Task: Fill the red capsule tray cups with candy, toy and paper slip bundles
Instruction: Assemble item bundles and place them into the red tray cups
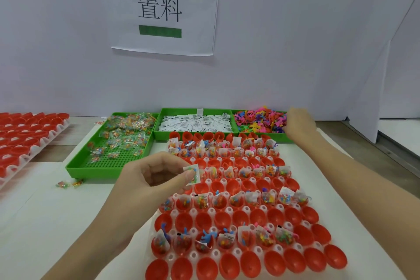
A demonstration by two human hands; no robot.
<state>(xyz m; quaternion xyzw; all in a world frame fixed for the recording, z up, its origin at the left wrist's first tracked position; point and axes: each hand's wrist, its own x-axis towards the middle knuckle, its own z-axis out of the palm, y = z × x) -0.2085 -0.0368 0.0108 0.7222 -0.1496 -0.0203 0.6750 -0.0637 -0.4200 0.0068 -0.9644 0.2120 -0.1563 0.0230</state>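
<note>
Spare tray (31, 134) of empty red cups sits far left of the left hand, untouched, so a whole tray is likely still to do.

Supply bins beyond the hands, left to right: candy bin (113, 143) part-stocked with bare mesh at its near end; slip bin (195, 123) full; toy bin (259, 120) full. A couple of loose candy packets (68, 183) lie on the table (34, 223) just left of the left wrist.

Working tray (238, 211) lies under and right of the left hand. Filled rows alternate with empty rows: roughly five rows hold bundles, the rows between them and the nearest row are bare red cups. The filled row under the left hand is missing its leftmost cups, which I judge to be where work stands now. Call it about half done on this tray.

Left hand (154, 177): forearm comes in from bottom left, hand held above the tray's left edge, thumb and fingers curled. Grip is pinching a bundle (192, 174) of candy packet and paper slip; can't tell if a toy is in it.

Right hand (297, 125): arm stretched forward along the tray's right side, hand at the right end of the toy bin. It's blurred and back-on, so can't tell the grip state.
</note>
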